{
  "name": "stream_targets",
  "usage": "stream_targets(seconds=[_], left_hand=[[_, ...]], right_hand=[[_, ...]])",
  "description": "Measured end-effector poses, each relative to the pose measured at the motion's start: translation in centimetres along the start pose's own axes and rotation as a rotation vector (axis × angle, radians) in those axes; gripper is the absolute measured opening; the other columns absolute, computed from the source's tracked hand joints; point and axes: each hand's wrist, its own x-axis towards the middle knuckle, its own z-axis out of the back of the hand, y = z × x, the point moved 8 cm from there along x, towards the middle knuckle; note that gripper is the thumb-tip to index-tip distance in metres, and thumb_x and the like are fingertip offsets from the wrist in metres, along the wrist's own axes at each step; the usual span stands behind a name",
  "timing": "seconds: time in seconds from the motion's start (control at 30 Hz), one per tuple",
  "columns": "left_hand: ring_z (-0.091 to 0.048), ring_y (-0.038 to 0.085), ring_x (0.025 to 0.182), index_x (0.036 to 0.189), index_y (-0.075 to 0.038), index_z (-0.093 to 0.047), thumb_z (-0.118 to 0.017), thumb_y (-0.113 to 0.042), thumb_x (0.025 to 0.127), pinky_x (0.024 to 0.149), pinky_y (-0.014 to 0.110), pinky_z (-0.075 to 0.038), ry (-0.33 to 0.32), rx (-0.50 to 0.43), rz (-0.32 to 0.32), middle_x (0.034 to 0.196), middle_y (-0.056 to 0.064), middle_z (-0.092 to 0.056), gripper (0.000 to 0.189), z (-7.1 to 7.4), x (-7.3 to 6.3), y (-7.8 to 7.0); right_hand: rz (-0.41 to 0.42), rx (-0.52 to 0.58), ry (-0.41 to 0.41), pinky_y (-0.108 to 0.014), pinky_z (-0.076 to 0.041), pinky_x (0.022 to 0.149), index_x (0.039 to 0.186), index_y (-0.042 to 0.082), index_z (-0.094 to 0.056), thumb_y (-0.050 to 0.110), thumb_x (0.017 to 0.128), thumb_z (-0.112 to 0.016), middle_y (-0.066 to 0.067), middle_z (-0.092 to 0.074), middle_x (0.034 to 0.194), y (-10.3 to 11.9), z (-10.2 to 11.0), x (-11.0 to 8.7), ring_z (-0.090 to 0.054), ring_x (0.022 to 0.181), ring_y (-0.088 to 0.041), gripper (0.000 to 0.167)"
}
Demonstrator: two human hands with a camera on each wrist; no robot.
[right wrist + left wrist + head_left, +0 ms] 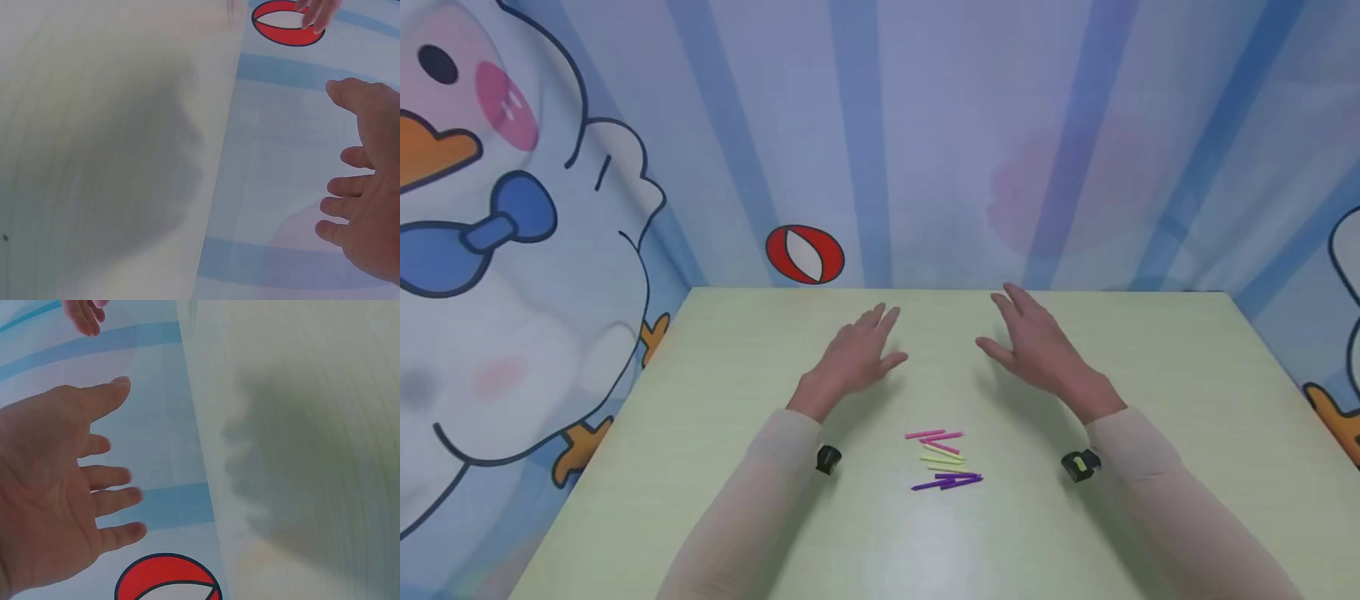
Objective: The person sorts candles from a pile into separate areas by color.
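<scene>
My left hand [854, 352] hovers over the table left of centre, its fingers loosely spread and the thumb held apart. Opposite it, my right hand [1041, 348] is raised in much the same way, palm turned inward. Both wrist views show a bare palm with nothing in it. Nearer to me, between the forearms, lies a small group of slim coloured sticks. Pink sticks [925, 434] lie farthest away, pale yellow sticks [942, 459] in the middle, and purple sticks [961, 482] closest. Neither hand touches them.
The pale table [880, 542] ends at a blue striped curtain [925, 150] behind it. A red and white ball [831, 250] and a large white duck [550, 350] are printed on the cloth. Small black devices, such as the left one [828, 459], sit at the wrists.
</scene>
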Motion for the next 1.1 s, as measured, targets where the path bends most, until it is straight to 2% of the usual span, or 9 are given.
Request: stream_targets(seconds=[0.23, 0.4, 0.6, 0.87, 1.0, 1.1], left_hand=[[-0.037, 0.028, 0.143, 0.158, -0.013, -0.029, -0.06, -0.039, 0.1, 0.112, 0.047, -0.034, 0.033, -0.05, -0.006, 0.156, 0.012, -0.039, 0.071, -0.1, -1.1, -0.8], [-0.044, 0.029, 0.138, 0.153, -0.011, -0.041, -0.061, -0.037, 0.1, 0.109, 0.047, -0.038, 0.059, -0.059, -0.035, 0.15, 0.012, -0.047, 0.062, 0.1, -2.1, -2.0], [-0.05, 0.029, 0.133, 0.147, -0.009, -0.049, -0.062, -0.034, 0.1, 0.106, 0.045, -0.042, 0.073, -0.034, -0.074, 0.144, 0.013, -0.053, 0.056, 0.1, -3.0, -3.4], [-0.053, 0.026, 0.13, 0.144, -0.01, -0.053, -0.063, -0.035, 0.099, 0.105, 0.043, -0.043, 0.105, -0.022, -0.077, 0.14, 0.01, -0.057, 0.053, -0.9, -3.7, -4.1], [-0.06, 0.022, 0.117, 0.139, -0.01, -0.058, -0.065, -0.033, 0.098, 0.097, 0.04, -0.049, 0.134, -0.034, -0.085, 0.128, 0.008, -0.064, 0.047, -1.6, -4.0, -4.4], [-0.063, 0.019, 0.104, 0.132, -0.009, -0.062, -0.066, -0.031, 0.097, 0.088, 0.036, -0.052, 0.155, -0.038, -0.105, 0.116, 0.006, -0.067, 0.041, -2.1, -4.1, -4.6]], right_hand=[[0.023, -0.007, 0.003, -0.058, -0.024, 0.114, 0.149, -0.006, -0.036, 0.037, 0.097, -0.065, -0.027, -0.027, 0.157, 1.4, 0.0, -0.6, -0.026, 0.144, -0.044, 0.073], [0.049, -0.015, -0.008, -0.058, -0.026, 0.113, 0.147, -0.006, -0.04, 0.036, 0.096, -0.066, -0.028, -0.03, 0.156, 2.3, 0.0, -1.2, -0.031, 0.141, -0.044, 0.071], [0.097, 0.0, -0.029, -0.058, -0.031, 0.11, 0.143, -0.006, -0.045, 0.035, 0.095, -0.068, -0.026, -0.036, 0.152, 3.5, -0.2, -1.8, -0.038, 0.137, -0.044, 0.067], [0.145, 0.006, -0.017, -0.059, -0.039, 0.104, 0.137, -0.004, -0.054, 0.033, 0.094, -0.069, -0.024, -0.049, 0.143, 4.8, -1.0, -2.9, -0.048, 0.13, -0.042, 0.058], [0.176, 0.0, 0.013, -0.055, -0.045, 0.099, 0.126, -0.004, -0.063, 0.028, 0.094, -0.07, -0.021, -0.06, 0.131, 5.6, -1.5, -3.3, -0.057, 0.12, -0.039, 0.046], [0.196, -0.007, 0.065, -0.05, -0.049, 0.095, 0.119, -0.002, -0.068, 0.025, 0.094, -0.07, -0.018, -0.066, 0.121, 6.3, -2.3, -3.6, -0.063, 0.111, -0.035, 0.037]])
